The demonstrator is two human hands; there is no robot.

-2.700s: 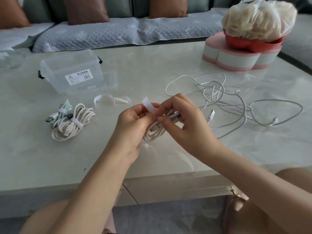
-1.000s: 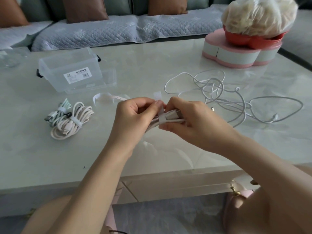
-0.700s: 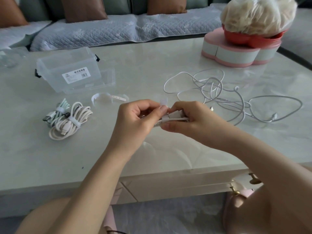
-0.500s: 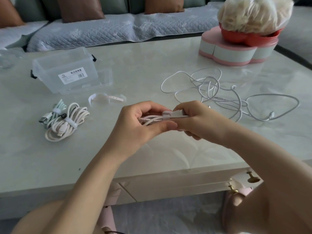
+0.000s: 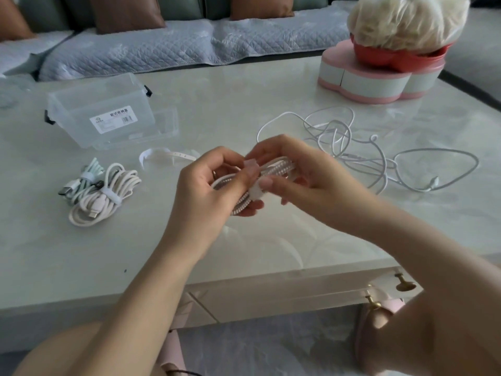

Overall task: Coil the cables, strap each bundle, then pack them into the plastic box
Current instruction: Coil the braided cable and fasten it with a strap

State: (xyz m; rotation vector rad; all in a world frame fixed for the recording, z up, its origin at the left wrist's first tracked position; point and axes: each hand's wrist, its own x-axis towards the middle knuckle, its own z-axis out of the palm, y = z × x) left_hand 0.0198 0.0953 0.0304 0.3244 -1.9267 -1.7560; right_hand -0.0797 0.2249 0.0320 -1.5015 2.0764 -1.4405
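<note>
You are seated at a table (image 5: pixel 81 253) with a glossy, pale marble-pattern top, and soft light reflects off the surface. Two brass knobs (image 5: pixel 405 285) are fitted to its front. Beyond it stands a grey-green sofa (image 5: pixel 187 4) under a grey quilted cover (image 5: pixel 151 50), with brown cushions (image 5: pixel 127 12) against the back. The floor (image 5: pixel 271 346) is pale and veined.

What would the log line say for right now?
step: strapping | left hand: grips braided coil | right hand: pinches strap | done: two strapped bundles on table | loose: white cables
</note>
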